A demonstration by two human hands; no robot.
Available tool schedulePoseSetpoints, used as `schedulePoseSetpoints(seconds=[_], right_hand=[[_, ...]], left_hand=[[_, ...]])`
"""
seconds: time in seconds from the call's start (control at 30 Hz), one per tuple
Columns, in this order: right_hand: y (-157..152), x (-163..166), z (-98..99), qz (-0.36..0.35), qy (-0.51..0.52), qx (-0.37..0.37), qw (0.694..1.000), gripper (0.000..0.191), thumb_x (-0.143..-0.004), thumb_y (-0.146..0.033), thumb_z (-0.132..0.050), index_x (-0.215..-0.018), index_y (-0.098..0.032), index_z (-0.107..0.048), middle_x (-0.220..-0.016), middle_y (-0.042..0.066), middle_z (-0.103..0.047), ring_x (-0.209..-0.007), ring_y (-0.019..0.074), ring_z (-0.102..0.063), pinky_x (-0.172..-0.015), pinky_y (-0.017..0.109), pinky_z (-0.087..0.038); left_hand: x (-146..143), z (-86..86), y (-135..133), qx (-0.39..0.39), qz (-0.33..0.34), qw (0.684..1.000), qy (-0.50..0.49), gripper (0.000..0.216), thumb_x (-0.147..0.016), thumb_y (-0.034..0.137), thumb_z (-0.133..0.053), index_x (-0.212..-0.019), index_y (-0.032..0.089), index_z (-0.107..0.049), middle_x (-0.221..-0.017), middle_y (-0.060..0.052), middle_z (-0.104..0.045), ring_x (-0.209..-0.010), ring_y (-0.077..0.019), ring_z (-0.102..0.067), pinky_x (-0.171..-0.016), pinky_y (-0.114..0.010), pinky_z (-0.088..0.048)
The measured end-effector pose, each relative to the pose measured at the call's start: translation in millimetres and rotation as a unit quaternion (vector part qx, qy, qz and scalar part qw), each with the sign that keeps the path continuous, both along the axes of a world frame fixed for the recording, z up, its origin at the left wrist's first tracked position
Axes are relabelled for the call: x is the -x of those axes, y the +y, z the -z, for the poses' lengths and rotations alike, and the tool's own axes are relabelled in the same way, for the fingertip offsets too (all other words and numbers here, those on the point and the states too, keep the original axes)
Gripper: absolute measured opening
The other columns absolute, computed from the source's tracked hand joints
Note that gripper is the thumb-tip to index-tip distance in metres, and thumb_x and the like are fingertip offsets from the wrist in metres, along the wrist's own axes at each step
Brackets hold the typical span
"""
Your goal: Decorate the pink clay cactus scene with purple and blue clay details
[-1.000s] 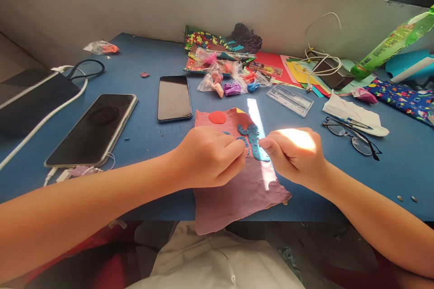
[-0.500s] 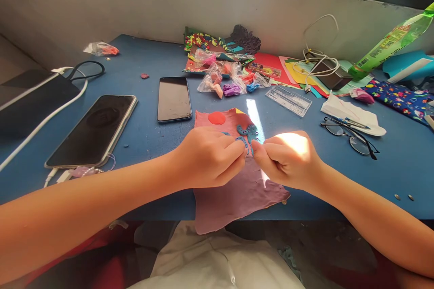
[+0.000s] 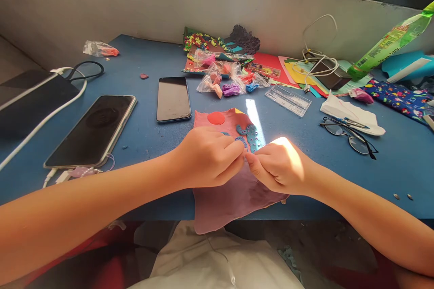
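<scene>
My left hand (image 3: 213,157) is closed in a pinch above a sheet of clay, pink at the top (image 3: 200,120) and mauve at the bottom (image 3: 220,210). My right hand (image 3: 281,166) is closed too, its thumb tip meeting the left fingertips. Whatever lies between the fingers is too small or hidden to make out. On the pink part is a flat red clay disc (image 3: 216,118). Blue curled clay pieces dotted with small rings (image 3: 251,134) lie just beyond the fingertips, partly covered by my hands. The sheet overhangs the table's front edge.
Two phones (image 3: 173,99) (image 3: 91,131) lie to the left. Bagged clay (image 3: 232,89), a clear plastic case (image 3: 288,100) and coloured paper (image 3: 266,59) sit at the back. Eyeglasses (image 3: 349,136), a white cloth (image 3: 352,115) and a green bottle (image 3: 389,45) are on the right.
My right hand has shifted left and slightly down, so its thumb now meets the left fingertips. The left hand has stayed almost still.
</scene>
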State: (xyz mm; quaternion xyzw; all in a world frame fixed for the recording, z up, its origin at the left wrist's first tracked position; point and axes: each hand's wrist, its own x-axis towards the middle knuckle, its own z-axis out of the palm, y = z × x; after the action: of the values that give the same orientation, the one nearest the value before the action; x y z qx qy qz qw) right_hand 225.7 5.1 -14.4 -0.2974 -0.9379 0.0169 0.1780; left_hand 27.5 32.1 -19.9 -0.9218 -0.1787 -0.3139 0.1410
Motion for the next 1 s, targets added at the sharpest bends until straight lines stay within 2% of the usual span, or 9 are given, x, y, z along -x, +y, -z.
schedulePoseSetpoints(seconds=[0.17, 0.4, 0.47, 0.57, 0.7, 0.83, 1.0], right_hand=[[6.5, 0.2, 2.2, -0.010, 0.047, 0.031, 0.998, 0.044, -0.094, -0.019, -0.036, -0.050, -0.017, -0.030, -0.051, -0.006, -0.020, -0.048, 0.0083, -0.013, -0.044, 0.022, -0.015], [7.9, 2.5, 4.9, -0.005, 0.084, 0.037, 0.996, 0.029, -0.094, -0.022, -0.038, -0.066, -0.018, -0.044, -0.057, -0.006, -0.034, -0.050, 0.0080, -0.025, -0.045, 0.020, -0.022], [7.5, 2.0, 4.8, -0.016, 0.081, 0.015, 0.996, 0.031, -0.095, -0.022, -0.037, -0.066, -0.018, -0.045, -0.057, -0.005, -0.037, -0.050, 0.0085, -0.025, -0.045, 0.021, -0.023], [6.5, -0.2, 2.6, -0.033, 0.096, -0.069, 0.992, 0.043, -0.097, -0.026, -0.036, -0.055, -0.019, -0.040, -0.051, -0.005, -0.034, -0.048, 0.0090, -0.021, -0.044, 0.022, -0.022], [4.0, -1.8, -2.7, -0.013, 0.141, -0.158, 0.977, 0.050, -0.099, -0.029, -0.032, -0.050, -0.019, -0.039, -0.046, -0.004, -0.033, -0.045, 0.0088, -0.023, -0.044, 0.023, -0.023], [2.5, -1.2, -4.6, 0.022, 0.141, -0.145, 0.979, 0.052, -0.100, -0.025, -0.024, -0.051, -0.019, -0.036, -0.044, -0.004, -0.031, -0.044, 0.0091, -0.022, -0.043, 0.023, -0.022], [1.9, -1.3, -5.0, 0.036, 0.136, -0.147, 0.979, 0.051, -0.100, -0.024, -0.026, -0.050, -0.019, -0.031, -0.044, -0.005, -0.026, -0.045, 0.0095, -0.019, -0.043, 0.024, -0.020]], left_hand=[[-0.5, 1.5, 1.4, -0.009, -0.004, 1.000, -0.006, 0.031, -0.084, 0.014, -0.045, -0.053, 0.018, -0.044, -0.045, 0.005, -0.048, -0.042, -0.0092, -0.042, -0.043, -0.025, -0.028], [0.4, 2.0, 2.7, -0.003, -0.007, 1.000, 0.005, 0.030, -0.085, 0.018, -0.047, -0.055, 0.018, -0.047, -0.046, 0.004, -0.050, -0.043, -0.0095, -0.044, -0.044, -0.025, -0.029], [0.6, 1.9, 2.8, -0.002, -0.006, 1.000, 0.003, 0.031, -0.086, 0.019, -0.047, -0.056, 0.018, -0.048, -0.047, 0.004, -0.051, -0.043, -0.0097, -0.045, -0.043, -0.026, -0.030], [0.6, 1.9, 2.5, 0.002, -0.007, 1.000, 0.006, 0.030, -0.087, 0.020, -0.045, -0.058, 0.018, -0.050, -0.047, 0.004, -0.052, -0.043, -0.0098, -0.046, -0.043, -0.026, -0.029], [-0.5, 1.6, 2.1, -0.009, -0.016, 1.000, 0.004, 0.032, -0.086, 0.018, -0.045, -0.054, 0.018, -0.047, -0.045, 0.005, -0.051, -0.042, -0.0093, -0.045, -0.043, -0.026, -0.029], [-2.0, 0.8, 2.1, -0.013, -0.015, 1.000, 0.002, 0.031, -0.085, 0.016, -0.045, -0.054, 0.018, -0.046, -0.045, 0.005, -0.050, -0.042, -0.0093, -0.045, -0.043, -0.026, -0.028], [-2.6, -0.1, 2.3, -0.011, -0.014, 1.000, -0.001, 0.031, -0.084, 0.015, -0.045, -0.053, 0.018, -0.044, -0.044, 0.004, -0.048, -0.042, -0.0093, -0.043, -0.043, -0.026, -0.027]])
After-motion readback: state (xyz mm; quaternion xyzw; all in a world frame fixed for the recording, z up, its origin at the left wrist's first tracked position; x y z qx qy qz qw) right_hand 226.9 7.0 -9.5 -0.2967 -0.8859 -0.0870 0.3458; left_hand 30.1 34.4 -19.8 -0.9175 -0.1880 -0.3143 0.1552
